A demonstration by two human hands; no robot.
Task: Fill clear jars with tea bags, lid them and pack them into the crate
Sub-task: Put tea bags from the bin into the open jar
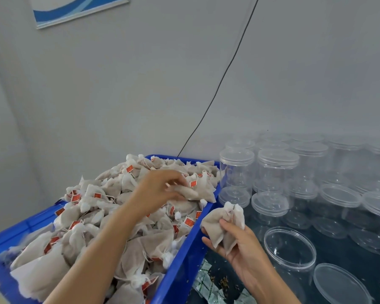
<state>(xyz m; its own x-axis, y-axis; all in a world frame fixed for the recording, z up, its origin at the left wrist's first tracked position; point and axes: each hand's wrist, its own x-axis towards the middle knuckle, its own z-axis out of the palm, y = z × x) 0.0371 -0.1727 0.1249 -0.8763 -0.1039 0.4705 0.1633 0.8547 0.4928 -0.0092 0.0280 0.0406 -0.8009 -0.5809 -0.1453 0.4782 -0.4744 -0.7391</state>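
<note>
My left hand [160, 189] is pinching a tea bag [190, 191] atop the blue bin's [180, 266] heap; my right hand [239, 244] is gripping several tea bags [223, 224] beside the open jar [290, 249].

My left arm reaches forward and up from the lower left, bare to the wrist. My left hand [160, 189] is turned palm down, fingers curled, thumb and fingertips pinching a tea bag [190, 191]. My right forearm comes in from the lower right. My right hand [235, 242] is palm up, lower and nearer to me, its fingers curled round a bunch of bags [223, 224], thumb across their front.
</note>
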